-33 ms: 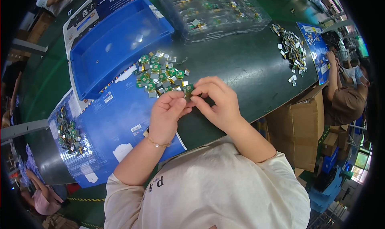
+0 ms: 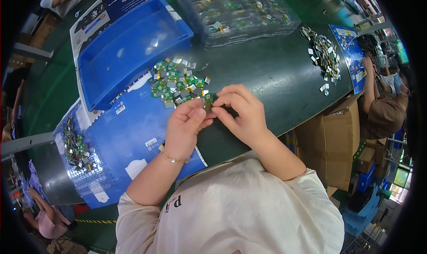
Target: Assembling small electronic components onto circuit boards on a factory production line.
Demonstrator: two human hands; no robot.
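Observation:
Between my two hands is a small green circuit board [image 2: 207, 97], pinched at its edges by the fingertips. My left hand [image 2: 189, 118] grips its left side with thumb and forefinger, the other fingers curled in. From the right, thumb and fingers of my right hand [image 2: 238, 112] close on the other edge, partly hiding it. Just beyond my left hand lies a loose pile of similar green boards [image 2: 171, 83] with grey and yellow parts, spread on a blue printed sheet [image 2: 133, 140] and the dark green table [image 2: 267, 80].
A blue plastic bin [image 2: 129, 45] stands at the far left. Stacked clear trays [image 2: 235, 14] hold more boards. Another pile of parts [image 2: 327, 56] lies far right near a co-worker [image 2: 384, 98]; further boards [image 2: 76, 147] lie at left on bubble wrap. A cardboard box [image 2: 329, 143] stands beside the table.
The small circuit board has tilted slightly between my fingertips, so a little more of its green face shows. Both hands keep nearly the same place.

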